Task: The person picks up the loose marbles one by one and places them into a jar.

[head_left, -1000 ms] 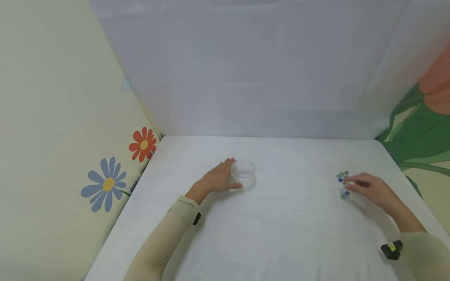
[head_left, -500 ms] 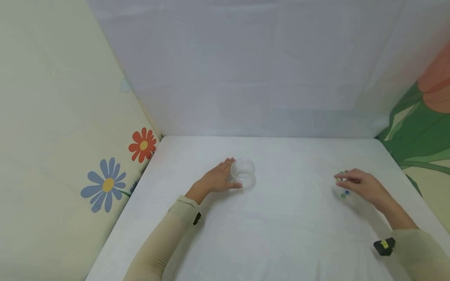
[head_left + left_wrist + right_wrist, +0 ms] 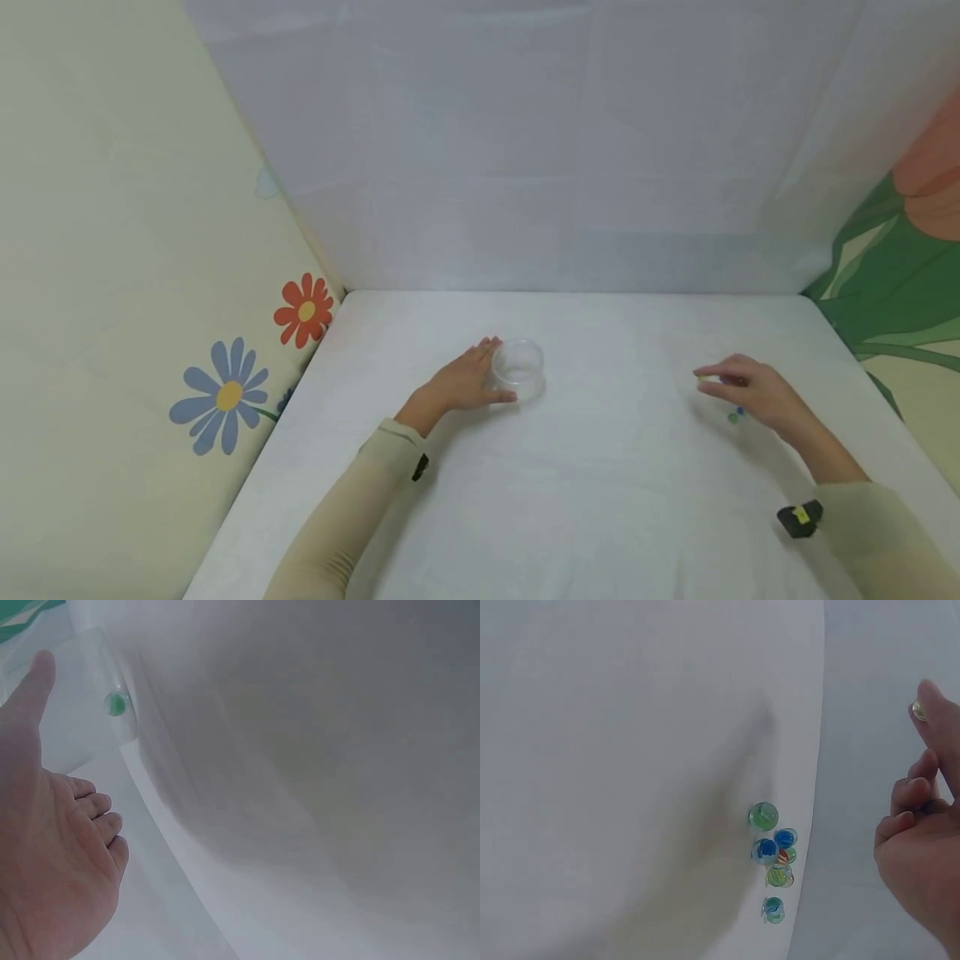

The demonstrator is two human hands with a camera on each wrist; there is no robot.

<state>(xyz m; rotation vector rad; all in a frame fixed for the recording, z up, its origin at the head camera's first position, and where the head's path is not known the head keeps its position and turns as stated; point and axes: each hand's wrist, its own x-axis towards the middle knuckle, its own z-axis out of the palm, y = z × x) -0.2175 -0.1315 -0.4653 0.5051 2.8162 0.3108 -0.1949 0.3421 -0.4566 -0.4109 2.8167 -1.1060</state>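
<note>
My left hand [image 3: 461, 383] holds the left side of a clear round plastic container [image 3: 519, 367], its thumb along the near side and its fingers toward the back. A marble with a green core [image 3: 115, 703] shows through the container's wall in the left wrist view and appears to lie inside. My right hand [image 3: 765, 400], raised over the table, pinches a pale yellowish marble [image 3: 919, 710] between thumb and index finger. Below it several glass marbles [image 3: 778, 875] lie in a loose cluster; a green marble [image 3: 763, 817] sits at one end. From the head, my right hand hides most of them.
The white-covered table [image 3: 592, 492] meets a white cloth backdrop [image 3: 480, 167] at its far edge. Flower-printed panels stand at the left [image 3: 150, 250] and right.
My right hand has lifted away from the marble cluster and moved left with the pinched marble. My left hand and the container have stayed in place.
</note>
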